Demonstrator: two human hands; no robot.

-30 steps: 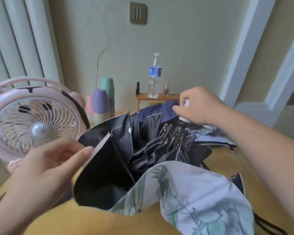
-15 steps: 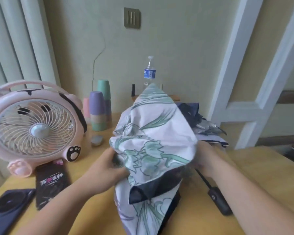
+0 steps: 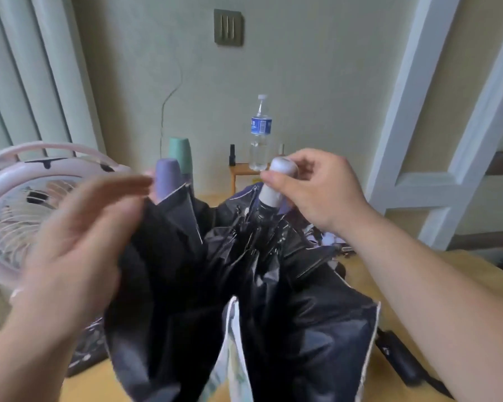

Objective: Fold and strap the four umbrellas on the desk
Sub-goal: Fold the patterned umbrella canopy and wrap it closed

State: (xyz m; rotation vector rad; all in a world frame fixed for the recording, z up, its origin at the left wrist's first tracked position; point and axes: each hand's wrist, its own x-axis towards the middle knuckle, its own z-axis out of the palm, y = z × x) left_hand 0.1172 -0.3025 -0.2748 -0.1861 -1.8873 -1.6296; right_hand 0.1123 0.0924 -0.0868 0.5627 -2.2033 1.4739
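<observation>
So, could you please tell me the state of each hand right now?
Left hand: open, fingers straight, blurred, beside the umbrella.
Right hand: grips the umbrella's white handle.

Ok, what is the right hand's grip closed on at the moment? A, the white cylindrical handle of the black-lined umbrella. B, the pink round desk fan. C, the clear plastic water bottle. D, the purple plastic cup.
A: the right hand has its thumb and fingers curled round the white cylindrical umbrella handle, while the clear plastic water bottle stands apart behind it.
</observation>
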